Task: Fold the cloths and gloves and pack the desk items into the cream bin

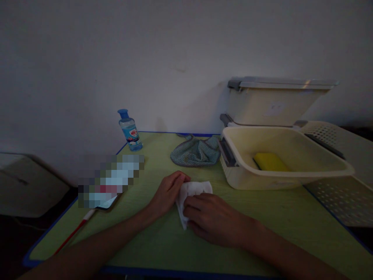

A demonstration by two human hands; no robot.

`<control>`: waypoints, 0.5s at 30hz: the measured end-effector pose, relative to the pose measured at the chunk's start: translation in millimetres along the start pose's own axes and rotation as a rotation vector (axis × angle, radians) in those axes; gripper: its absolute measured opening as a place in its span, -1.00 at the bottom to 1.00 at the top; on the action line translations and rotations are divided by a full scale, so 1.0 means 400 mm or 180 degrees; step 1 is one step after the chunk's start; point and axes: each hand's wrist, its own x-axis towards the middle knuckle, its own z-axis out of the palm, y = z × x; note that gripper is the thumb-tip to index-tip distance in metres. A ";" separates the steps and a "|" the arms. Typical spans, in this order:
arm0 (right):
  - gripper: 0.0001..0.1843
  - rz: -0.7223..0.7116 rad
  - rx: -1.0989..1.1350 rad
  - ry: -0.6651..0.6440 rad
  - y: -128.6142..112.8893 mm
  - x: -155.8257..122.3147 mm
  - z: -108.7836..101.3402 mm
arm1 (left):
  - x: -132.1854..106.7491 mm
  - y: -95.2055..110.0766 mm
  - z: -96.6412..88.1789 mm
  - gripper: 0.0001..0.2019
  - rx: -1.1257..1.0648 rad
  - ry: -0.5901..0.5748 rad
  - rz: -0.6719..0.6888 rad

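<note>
A small white folded cloth or tissue (197,188) lies on the table between my two hands; which of the two materials it is, I cannot tell. At its left edge my left hand (169,191) is closed, with the thumb and fingertips gripping the upper left corner. My right hand (214,217) rests over the lower right part, its fingers curled and pressed onto the white piece, hiding some of it. Just beyond both hands lies a crumpled grey-blue mesh cloth (195,152), touched by neither.
A cream box (262,181) with its lid (279,105) raised stands at the right, a yellow sponge (271,161) inside. A blue bottle (130,132) stands at the table's back left. A phone-like blurred object (109,202) with a red cable (71,235) lies left. Behind is a wall (163,58).
</note>
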 end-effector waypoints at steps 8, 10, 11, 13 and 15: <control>-0.88 0.0028 -0.0047 0.0054 -0.005 -0.002 -0.001 | 0.000 -0.001 0.000 -0.70 0.0046 -0.0078 -0.0030; -0.87 0.0021 -0.0167 0.0078 -0.006 -0.002 0.001 | 0.000 0.000 0.000 -0.71 0.0049 -0.0081 -0.0024; -0.88 -0.0002 -0.0222 0.0089 -0.006 -0.002 0.002 | 0.000 0.000 -0.001 -0.71 0.0049 -0.0084 -0.0019; -0.88 -0.0064 -0.0294 0.0111 -0.004 -0.002 0.004 | 0.000 0.000 -0.001 -0.71 0.0040 -0.0103 -0.0012; -0.89 -0.0118 -0.0314 0.0135 0.000 -0.003 0.006 | 0.000 0.001 0.000 -0.70 0.0030 -0.0110 -0.0017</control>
